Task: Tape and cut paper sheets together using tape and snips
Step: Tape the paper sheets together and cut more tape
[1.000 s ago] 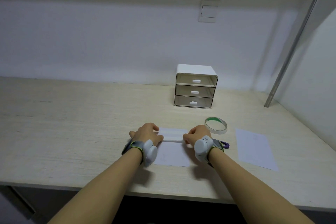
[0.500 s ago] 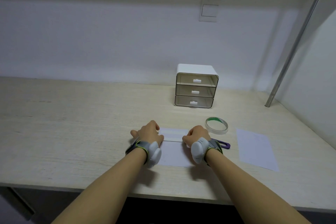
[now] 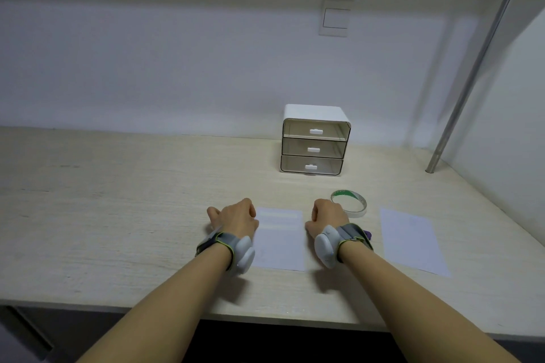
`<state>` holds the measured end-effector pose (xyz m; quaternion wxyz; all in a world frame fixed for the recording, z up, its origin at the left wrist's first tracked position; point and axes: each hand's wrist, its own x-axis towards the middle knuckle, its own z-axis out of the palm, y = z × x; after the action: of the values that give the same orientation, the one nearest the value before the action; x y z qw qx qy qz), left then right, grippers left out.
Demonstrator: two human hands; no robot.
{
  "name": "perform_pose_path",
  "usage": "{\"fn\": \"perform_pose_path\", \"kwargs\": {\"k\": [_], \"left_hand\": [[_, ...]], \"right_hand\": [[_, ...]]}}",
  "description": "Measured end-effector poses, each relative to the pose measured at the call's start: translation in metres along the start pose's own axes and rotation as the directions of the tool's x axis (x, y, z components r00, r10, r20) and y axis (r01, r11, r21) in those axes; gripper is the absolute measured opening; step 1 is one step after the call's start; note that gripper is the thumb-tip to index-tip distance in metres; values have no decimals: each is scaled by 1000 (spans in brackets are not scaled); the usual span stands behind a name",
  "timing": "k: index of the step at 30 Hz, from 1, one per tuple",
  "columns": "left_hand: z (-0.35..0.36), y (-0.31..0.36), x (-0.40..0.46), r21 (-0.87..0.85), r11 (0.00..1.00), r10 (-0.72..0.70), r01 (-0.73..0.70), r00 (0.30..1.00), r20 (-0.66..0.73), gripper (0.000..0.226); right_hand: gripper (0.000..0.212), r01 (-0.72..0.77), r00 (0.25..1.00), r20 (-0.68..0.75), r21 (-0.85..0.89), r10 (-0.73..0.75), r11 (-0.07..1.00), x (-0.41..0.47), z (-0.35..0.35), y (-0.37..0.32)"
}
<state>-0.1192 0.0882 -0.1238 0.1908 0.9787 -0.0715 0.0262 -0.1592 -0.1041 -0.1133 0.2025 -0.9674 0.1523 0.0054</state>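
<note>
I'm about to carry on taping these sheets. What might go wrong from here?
1. The left hand and right hand sit beside the taped sheets, not on them, so the sheets may slide.
2. The purple snips lie mostly hidden under the right wrist; a blind reach could nick skin.
3. The right arm could knock the tape roll or spare sheet.
</note>
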Motion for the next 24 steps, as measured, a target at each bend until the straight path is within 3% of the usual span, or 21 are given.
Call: {"fn": "perform_pose_path", "kwargs": {"k": [4,8,14,19,24], "left_hand": [[0,7,2,-24,998,53,-54,998,-41,16],[7,36,7,-126,985,116,-115,993,3,17],[25,87,17,-166,966,209,-199,977,47,21],[45,119,25,-104,969,236,-226,966,101,33],[57,135,27,-54,972,232,-227,966,116,23]], "right_hand": [[1,-22,995,-102,-4,21,1000,-1,-25,27],[24,-93,993,-73,-80,88,992,0,-52,56],[43,-33,999,9,-188,36,982,14,-61,81],[26,21,1000,11,-210,-19,978,23,-55,82],[23,61,997,-44,-169,-69,984,29,-51,85]]}}
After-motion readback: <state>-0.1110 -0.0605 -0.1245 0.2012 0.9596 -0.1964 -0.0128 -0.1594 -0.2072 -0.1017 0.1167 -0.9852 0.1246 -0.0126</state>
